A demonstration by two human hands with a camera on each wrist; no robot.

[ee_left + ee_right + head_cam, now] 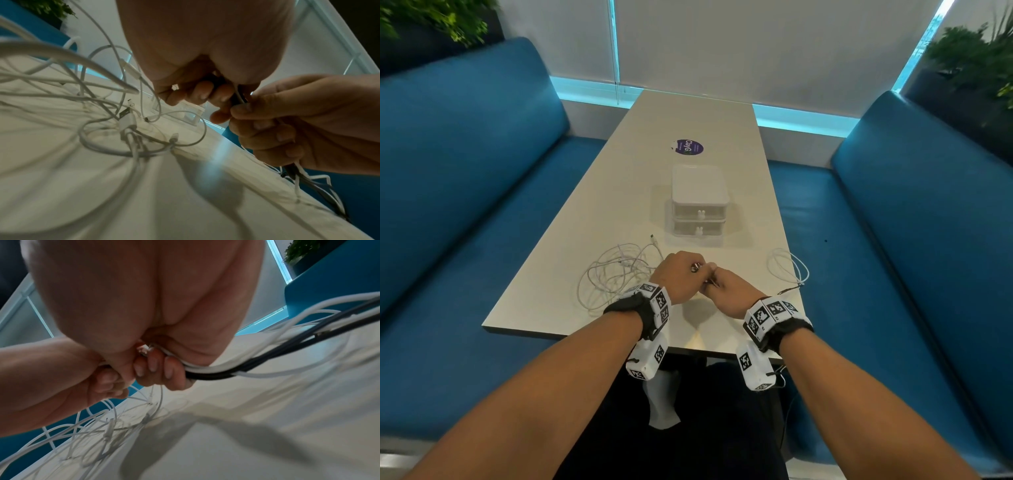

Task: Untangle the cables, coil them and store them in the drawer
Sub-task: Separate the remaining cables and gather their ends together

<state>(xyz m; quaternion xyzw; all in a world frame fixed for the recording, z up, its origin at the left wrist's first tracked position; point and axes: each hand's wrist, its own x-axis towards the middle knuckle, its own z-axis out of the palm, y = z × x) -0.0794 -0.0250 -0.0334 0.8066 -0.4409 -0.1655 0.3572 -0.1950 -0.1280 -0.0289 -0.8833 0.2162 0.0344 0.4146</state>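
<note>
**Cable Handling at the Near Table Edge: Both Hands Closed on One Bundle**

On the left part of the near table [619, 178], a loose tangle of white cables [616, 274] is spread out, with several connectors lying among its loops, as seen in the left wrist view. One free plug end [653, 237] is pointed toward the drawer unit.

Just right of the tangle, the left hand [681, 274] is held above the table surface with its fingers [202, 93] curled around a thin white lead and a dark piece. The right hand [729, 291] is positioned directly against it, knuckles touching. Its fingers [164, 369] are wrapped around a bundle of white and dark cables [236, 369], which is led out to the right across the table.

Behind the hands, near the table's middle, a white two-drawer unit [700, 198] is placed, with both drawers closed.

At the right edge of the table, a small white coil [789, 265] is laid flat, well apart from the tangle. Blue benches [465, 171] are located on both sides.
</note>
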